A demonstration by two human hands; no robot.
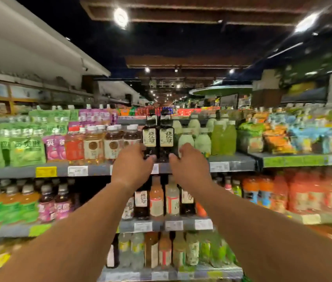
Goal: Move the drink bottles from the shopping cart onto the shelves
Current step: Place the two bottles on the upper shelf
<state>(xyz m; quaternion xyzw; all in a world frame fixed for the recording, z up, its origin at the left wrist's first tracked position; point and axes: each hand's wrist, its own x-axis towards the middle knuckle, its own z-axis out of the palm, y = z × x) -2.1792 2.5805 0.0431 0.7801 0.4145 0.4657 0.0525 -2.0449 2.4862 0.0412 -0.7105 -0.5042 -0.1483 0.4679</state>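
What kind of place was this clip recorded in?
Most likely a supermarket drinks aisle: grey metal shelves stacked in tiers, paper price tags along their edges, and rows of bottled drinks, including two dark bottles with cream labels that both hands are handling.

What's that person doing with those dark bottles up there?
A person is stocking drinks in a shop. The left hand grips one dark bottle and the right hand grips the dark bottle beside it. Both bottles stand upright, side by side, at the front edge of the upper shelf, among other drinks. Neither hand has let go yet. The shopping cart is not in view.
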